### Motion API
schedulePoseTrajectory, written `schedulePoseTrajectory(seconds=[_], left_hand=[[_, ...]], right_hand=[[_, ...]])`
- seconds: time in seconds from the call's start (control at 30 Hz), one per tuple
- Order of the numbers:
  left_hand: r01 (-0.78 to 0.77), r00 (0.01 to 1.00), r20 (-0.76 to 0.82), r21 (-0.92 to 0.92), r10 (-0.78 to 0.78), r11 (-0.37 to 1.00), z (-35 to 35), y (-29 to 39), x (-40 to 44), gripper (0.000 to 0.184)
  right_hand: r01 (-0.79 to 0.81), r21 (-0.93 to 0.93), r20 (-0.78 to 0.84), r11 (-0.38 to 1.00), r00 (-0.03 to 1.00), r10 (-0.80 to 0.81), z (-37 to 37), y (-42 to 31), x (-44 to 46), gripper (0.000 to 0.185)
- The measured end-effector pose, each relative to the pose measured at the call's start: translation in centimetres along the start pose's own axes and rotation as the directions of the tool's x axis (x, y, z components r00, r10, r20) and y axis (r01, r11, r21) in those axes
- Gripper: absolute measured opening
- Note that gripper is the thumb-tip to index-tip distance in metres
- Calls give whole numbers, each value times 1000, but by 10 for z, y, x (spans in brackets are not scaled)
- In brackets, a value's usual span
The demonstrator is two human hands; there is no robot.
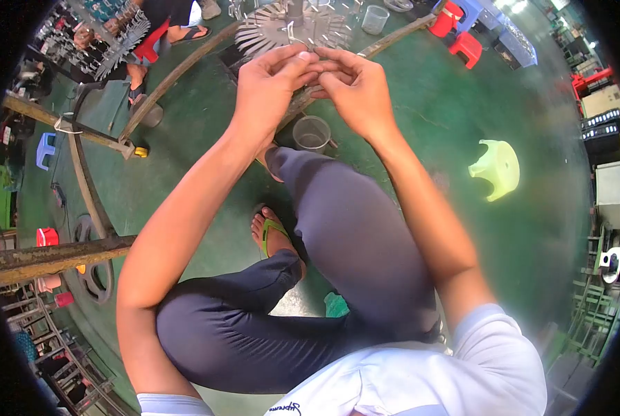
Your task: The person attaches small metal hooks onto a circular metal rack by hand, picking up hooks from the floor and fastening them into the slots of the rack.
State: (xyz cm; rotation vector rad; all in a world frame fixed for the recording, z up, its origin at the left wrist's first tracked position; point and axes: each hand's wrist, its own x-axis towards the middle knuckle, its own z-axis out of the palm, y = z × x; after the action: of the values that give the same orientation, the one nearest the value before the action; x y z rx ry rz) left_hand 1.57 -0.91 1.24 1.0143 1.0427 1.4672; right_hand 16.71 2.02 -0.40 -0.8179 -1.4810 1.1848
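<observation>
My left hand and my right hand meet above my knees, fingertips pinched close together. Whatever is between them is too small and too covered by the fingers to name. Just beyond the fingertips stands a round rack of flat metal strips radiating from a central post, with small bent wire-like metal pieces on it. Below my hands, a grey bucket or pot stands on the floor, beside my leg.
Wooden and metal frame bars cross at the left. A pale green stool lies tipped over at right. Red stools and a clear plastic cup are farther back. Another person's foot shows near a second rack.
</observation>
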Motion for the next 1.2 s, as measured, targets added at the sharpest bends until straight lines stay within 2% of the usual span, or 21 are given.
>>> schedulePoseTrajectory(seconds=[0.23,0.27,0.47,0.53,0.57,0.7,0.8,0.9,1.0,1.2], left_hand=[[-55,998,-33,86,58,995,0,-6,4,30],[-64,998,1,113,65,992,0,-6,1,28],[-92,990,126,186,69,978,-9,-15,-11,23],[-85,987,153,210,53,974,-12,-11,-12,22],[-70,988,150,187,42,980,-12,-10,-13,20],[-53,997,63,282,36,958,-13,-1,-20,20],[-147,988,16,406,154,902,-15,6,-22,21],[-186,981,44,441,187,878,-11,18,-31,21],[-385,923,172,452,345,805,-10,16,-31,21],[-350,936,124,434,330,830,-10,15,-27,21]], right_hand=[[70,-314,-104,947,989,-107,0,-18,-5,30],[68,-357,-111,932,987,-114,0,-23,-6,29],[199,-337,-37,920,974,-224,-5,-19,-9,18],[180,-326,-37,928,979,-203,-6,-20,-11,15],[170,-321,-37,932,981,-192,-5,-21,-12,14],[177,-280,-60,944,978,-201,0,-17,-16,10],[209,-306,-69,929,968,-240,1,-15,-20,8],[243,-295,-71,924,959,-274,2,-13,-23,7],[256,-277,-74,926,955,-286,3,-13,-26,8],[270,-266,-55,925,954,-294,4,-18,-28,11]])
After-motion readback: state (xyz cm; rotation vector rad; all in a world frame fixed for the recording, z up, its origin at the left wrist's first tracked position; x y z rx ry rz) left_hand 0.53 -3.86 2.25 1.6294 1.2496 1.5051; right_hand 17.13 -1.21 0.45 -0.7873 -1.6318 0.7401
